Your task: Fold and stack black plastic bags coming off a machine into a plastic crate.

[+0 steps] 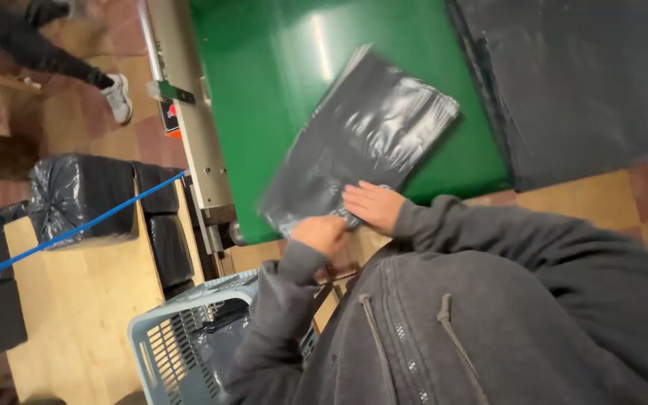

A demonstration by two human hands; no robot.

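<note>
A flat stack of black plastic bags (365,139) lies on a green conveyor belt (271,82), tilted across it. My right hand (373,205) rests flat on the stack's near edge with fingers spread. My left hand (322,234) is beside it at the near corner, fingers curled on the plastic edge. Both arms wear grey hoodie sleeves.
A grey metal side rail (189,112) runs along the belt's left edge. A light plastic basket (181,341) holding black plastic sits below my left arm. Black wrapped bundles (84,195) rest on a wooden surface at left. Another person's leg and shoe (118,97) are at top left.
</note>
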